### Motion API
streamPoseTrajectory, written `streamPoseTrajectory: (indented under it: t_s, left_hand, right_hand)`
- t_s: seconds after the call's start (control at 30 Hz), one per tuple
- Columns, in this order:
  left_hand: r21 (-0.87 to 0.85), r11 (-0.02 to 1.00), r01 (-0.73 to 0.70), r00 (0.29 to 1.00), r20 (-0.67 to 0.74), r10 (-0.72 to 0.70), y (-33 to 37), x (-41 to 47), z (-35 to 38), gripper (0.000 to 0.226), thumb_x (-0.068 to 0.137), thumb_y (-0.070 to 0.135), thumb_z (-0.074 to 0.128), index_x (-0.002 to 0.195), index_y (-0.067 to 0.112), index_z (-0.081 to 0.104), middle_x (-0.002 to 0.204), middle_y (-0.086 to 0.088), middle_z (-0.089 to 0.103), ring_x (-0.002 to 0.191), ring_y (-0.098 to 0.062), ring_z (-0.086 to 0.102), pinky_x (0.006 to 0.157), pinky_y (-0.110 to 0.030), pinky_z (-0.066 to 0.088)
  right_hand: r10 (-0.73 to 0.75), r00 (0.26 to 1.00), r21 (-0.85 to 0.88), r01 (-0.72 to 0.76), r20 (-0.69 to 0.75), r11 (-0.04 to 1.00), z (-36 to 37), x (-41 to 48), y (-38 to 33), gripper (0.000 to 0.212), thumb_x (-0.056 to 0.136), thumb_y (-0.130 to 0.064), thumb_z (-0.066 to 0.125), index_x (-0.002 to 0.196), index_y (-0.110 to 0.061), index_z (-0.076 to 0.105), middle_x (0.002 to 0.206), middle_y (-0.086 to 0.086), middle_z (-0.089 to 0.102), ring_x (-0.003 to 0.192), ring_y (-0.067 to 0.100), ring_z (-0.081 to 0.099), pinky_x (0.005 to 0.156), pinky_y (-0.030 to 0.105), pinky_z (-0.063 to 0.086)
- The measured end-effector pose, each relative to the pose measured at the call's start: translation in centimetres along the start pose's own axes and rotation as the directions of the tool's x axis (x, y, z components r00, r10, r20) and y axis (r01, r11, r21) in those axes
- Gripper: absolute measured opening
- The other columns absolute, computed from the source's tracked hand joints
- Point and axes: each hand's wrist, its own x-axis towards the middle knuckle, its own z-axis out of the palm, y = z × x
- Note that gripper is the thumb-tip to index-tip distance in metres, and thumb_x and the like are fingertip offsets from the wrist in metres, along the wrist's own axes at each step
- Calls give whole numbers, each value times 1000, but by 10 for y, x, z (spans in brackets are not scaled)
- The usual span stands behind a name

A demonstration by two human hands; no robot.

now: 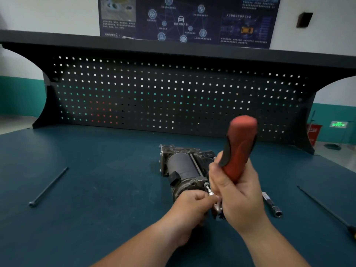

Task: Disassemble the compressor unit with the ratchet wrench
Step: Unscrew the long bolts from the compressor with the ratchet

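The compressor unit [183, 166], a dark metal cylinder with a cast housing, lies on the blue-green bench top. My right hand [237, 197] grips the red and black handle of the ratchet wrench [239, 147], which points up and away from me. The wrench's chrome head sits below my right hand, mostly hidden. My left hand [192, 205] pinches the small silver bit or socket [210, 192] at the wrench's end, which meets a long bolt on the near right side of the compressor.
A long dark bolt [48, 187] lies loose on the bench [96, 189] at the left. A chrome socket extension [272, 205] rests right of my hands. A long thin rod [327, 211] lies at the far right. A black pegboard [173, 93] backs the bench.
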Motion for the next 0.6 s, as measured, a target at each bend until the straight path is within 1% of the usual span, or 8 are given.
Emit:
streamPoseTrajectory:
  t_s: [0.07,0.13,0.2,0.27,0.33,0.4,0.47,0.6]
  left_hand:
    - [-53,999,0,1000,5,1,0,-1,-1,37,87,23,60,52,19,51,52,-1,41,38,-4,28,38,-16,22]
    - [-110,994,18,1000,17,-16,2,-2,1,51,90,27,58,40,20,53,42,9,39,35,-3,26,38,-16,20]
    - [-166,986,23,999,28,-19,3,-2,4,55,91,30,56,37,21,53,40,13,35,35,-2,25,40,-16,18]
    - [-196,980,22,1000,20,-19,3,-1,6,54,91,32,57,38,22,52,42,13,33,36,-2,25,40,-16,19]
    - [-186,982,27,1000,10,-26,2,-1,6,52,90,33,58,40,22,50,46,12,32,38,-3,25,41,-17,19]
    - [-162,986,45,999,8,-45,0,-1,4,52,90,33,58,41,22,46,47,11,32,39,-5,26,41,-17,20]
    - [-121,990,70,998,8,-69,1,0,2,52,88,36,59,40,22,43,47,10,32,39,-5,27,41,-17,20]
    - [23,996,85,996,-16,-85,-1,1,-1,45,82,39,62,45,21,46,48,8,37,39,-5,31,40,-18,23]
  right_hand:
    - [42,994,132,-28,-105,991,2,4,-4,9,77,-29,64,73,-36,59,51,-12,45,42,3,38,43,16,34]
    - [154,924,319,-37,-350,947,-4,11,-6,19,89,-23,55,72,-24,49,46,-13,36,38,2,29,37,14,26]
    - [392,756,543,-59,-524,838,-18,18,-3,28,97,-26,47,70,-21,40,44,-12,30,35,1,25,34,14,22]
    - [628,570,728,-75,-529,681,-31,21,3,30,97,-32,47,69,-22,39,42,-11,28,32,1,25,32,14,20]
    - [679,518,756,-91,-520,649,-34,22,6,31,97,-33,47,68,-22,40,41,-12,28,31,2,24,31,14,20]
    - [590,582,672,-98,-559,734,-30,22,6,30,97,-31,47,70,-22,40,44,-12,28,33,2,25,32,14,21]
    - [383,716,500,-55,-584,864,-20,20,0,29,98,-26,45,71,-21,38,47,-12,30,37,2,25,35,14,23]
    - [-19,939,59,41,-344,997,1,4,-3,11,81,-39,57,78,-31,50,52,-12,44,44,1,38,44,16,33]
